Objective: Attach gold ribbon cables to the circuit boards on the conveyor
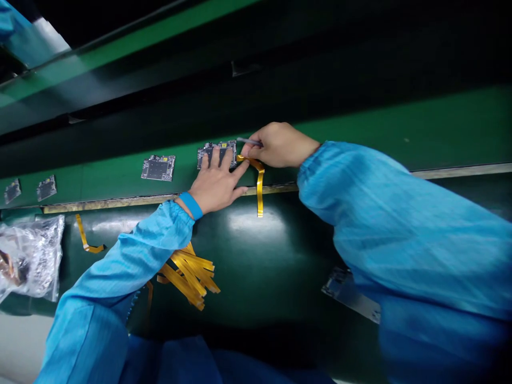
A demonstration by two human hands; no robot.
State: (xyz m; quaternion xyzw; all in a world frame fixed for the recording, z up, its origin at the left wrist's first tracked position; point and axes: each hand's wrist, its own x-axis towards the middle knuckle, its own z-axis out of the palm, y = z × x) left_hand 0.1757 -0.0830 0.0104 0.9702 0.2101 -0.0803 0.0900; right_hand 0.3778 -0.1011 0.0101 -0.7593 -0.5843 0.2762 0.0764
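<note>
The circuit board [210, 149] lies on the green worktop [400, 128] at the back, close to its front edge. I can see the person's left hand [218, 186] resting on it from six o'clock, flat, with the fingers spread out. The right hand [280, 144], at three o'clock from the board, pinches a thin grey stick [248, 141] that points toward the board's side.

A bent yellow strip [260, 186] has its top end at that side of the board, and its tail hangs down at four o'clock. I can't tell if it is joined on. At nine o'clock are another board [157, 168] and, farther off, two more boards [47, 188]. A pile of yellow strips [194, 274] lies at six o'clock, partly behind the left sleeve [120, 277]. A shiny plastic bag [36, 256] sits at eight o'clock.
</note>
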